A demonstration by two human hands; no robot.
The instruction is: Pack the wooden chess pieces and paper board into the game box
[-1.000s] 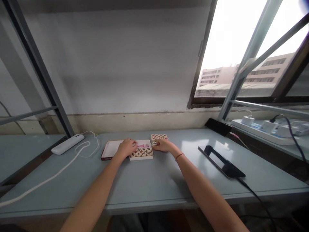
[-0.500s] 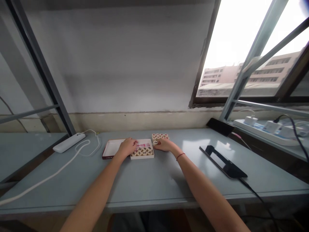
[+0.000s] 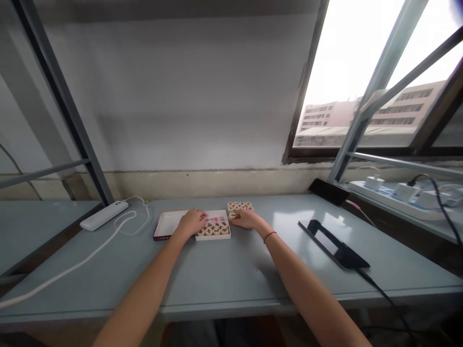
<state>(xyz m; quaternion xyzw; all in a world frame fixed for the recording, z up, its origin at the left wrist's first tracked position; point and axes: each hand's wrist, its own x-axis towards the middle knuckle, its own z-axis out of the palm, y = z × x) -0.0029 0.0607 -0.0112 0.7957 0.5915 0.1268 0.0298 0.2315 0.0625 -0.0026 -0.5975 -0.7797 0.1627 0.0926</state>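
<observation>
My left hand [image 3: 191, 222] rests over the left wall of a shallow white box [image 3: 228, 237], fingers bent over its edge. Inside the box, round Chinese chess pieces [image 3: 216, 231] with black characters stand in rows at the near side, and a pink-printed bottom shows behind them. Just right of the box, my right hand [image 3: 245, 219] has its fingertips closed on a single chess piece [image 3: 233, 216] with a dark character. Beyond that hand, several red-marked chess pieces [image 3: 240, 206] sit grouped on the desk, partly covered by it.
The box lid [image 3: 168, 225] lies left of the box, inside up. A white power bank-like device [image 3: 104, 215] with a cable is at the left. On the right are a black tablet [image 3: 334, 245], a dark flat object [image 3: 328, 191] and a power strip [image 3: 394, 197].
Both hands keep nearly the same places. The piece at my right fingertips looks almost unmoved. The whole view has shifted slightly.
</observation>
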